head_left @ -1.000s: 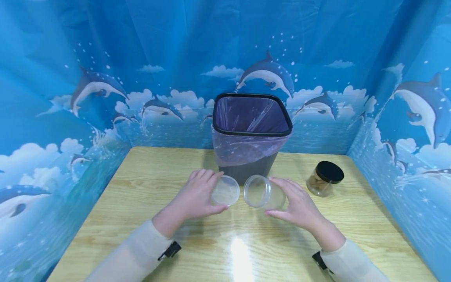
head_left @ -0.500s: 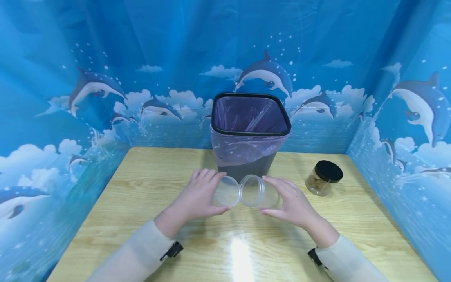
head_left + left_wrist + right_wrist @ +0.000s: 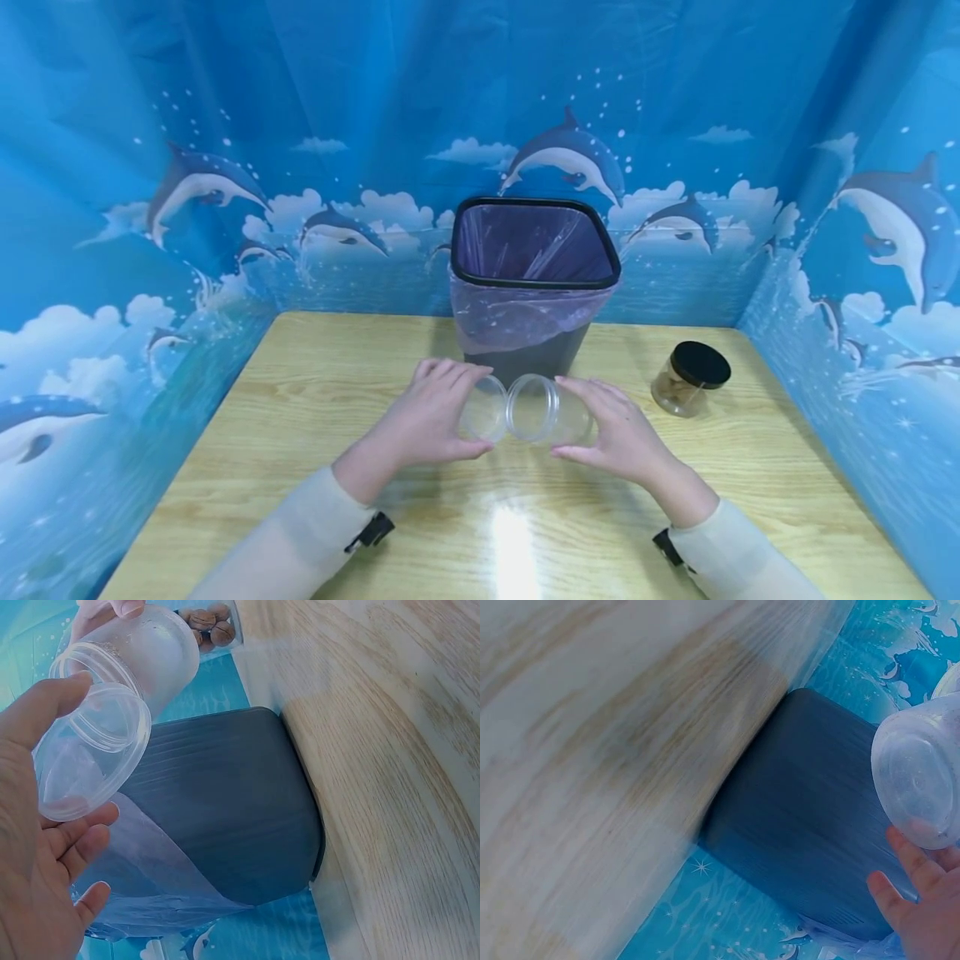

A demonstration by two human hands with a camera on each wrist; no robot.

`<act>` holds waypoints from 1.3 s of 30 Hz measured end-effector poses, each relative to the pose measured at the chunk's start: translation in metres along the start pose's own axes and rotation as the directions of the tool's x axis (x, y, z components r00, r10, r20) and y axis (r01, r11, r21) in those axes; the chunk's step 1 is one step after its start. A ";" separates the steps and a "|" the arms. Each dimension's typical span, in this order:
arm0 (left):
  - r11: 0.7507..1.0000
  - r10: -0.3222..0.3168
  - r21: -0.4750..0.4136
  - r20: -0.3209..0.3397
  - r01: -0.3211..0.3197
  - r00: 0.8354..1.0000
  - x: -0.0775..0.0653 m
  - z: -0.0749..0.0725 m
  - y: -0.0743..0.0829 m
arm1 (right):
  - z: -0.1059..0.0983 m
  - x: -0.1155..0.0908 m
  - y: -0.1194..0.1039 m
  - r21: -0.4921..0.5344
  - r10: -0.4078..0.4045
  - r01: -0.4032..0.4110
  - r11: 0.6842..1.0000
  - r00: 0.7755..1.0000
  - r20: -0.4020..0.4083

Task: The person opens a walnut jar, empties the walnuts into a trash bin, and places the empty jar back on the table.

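Note:
My left hand (image 3: 431,417) pinches a clear round lid (image 3: 483,410) between thumb and fingers, turned on edge. In my right hand (image 3: 622,433) is a clear, see-through plastic jar (image 3: 572,417), tipped on its side with its open mouth toward the lid. The rims of lid and jar meet or nearly meet; in the left wrist view the lid (image 3: 94,754) overlaps the jar mouth. I see nothing inside the jar (image 3: 157,660). Its base (image 3: 917,784) faces the camera in the right wrist view, where much of my hand is cut off by the frame.
Just behind my hands stands a dark bin (image 3: 525,358) with a purple liner (image 3: 525,317) folded over its rim. A black-lidded jar (image 3: 690,379) with walnuts (image 3: 210,626) sits at the right on the wooden table (image 3: 337,367). A blue dolphin-print curtain (image 3: 360,125) surrounds the table.
The jar and my right hand have moved left toward the lid, and my left hand has shifted slightly right. The gap between lid and jar has closed.

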State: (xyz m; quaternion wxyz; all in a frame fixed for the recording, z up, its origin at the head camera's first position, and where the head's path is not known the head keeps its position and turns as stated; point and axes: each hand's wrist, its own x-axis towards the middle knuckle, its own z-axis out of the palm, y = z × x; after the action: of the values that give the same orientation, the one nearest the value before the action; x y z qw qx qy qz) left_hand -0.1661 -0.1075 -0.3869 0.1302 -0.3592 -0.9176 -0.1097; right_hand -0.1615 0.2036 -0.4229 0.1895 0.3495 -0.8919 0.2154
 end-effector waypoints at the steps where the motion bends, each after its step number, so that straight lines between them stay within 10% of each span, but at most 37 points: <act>1: 1.000 0.004 -0.009 -0.004 -0.004 1.000 0.000 0.000 0.000 | 0.000 0.000 0.000 0.002 0.001 -0.001 1.000 1.000 0.002; 39: 0.992 0.084 -0.085 -0.145 -0.097 0.986 0.016 0.015 0.011 | 0.015 0.006 -0.003 0.029 -0.062 0.061 0.998 0.998 0.014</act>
State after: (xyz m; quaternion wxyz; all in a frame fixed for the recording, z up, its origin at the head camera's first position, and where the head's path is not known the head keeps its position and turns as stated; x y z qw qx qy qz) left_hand -0.1724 -0.0856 -0.3947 0.1832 -0.3975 -0.8828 -0.1707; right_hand -0.1661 0.1901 -0.4318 0.1843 0.3810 -0.8790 0.2197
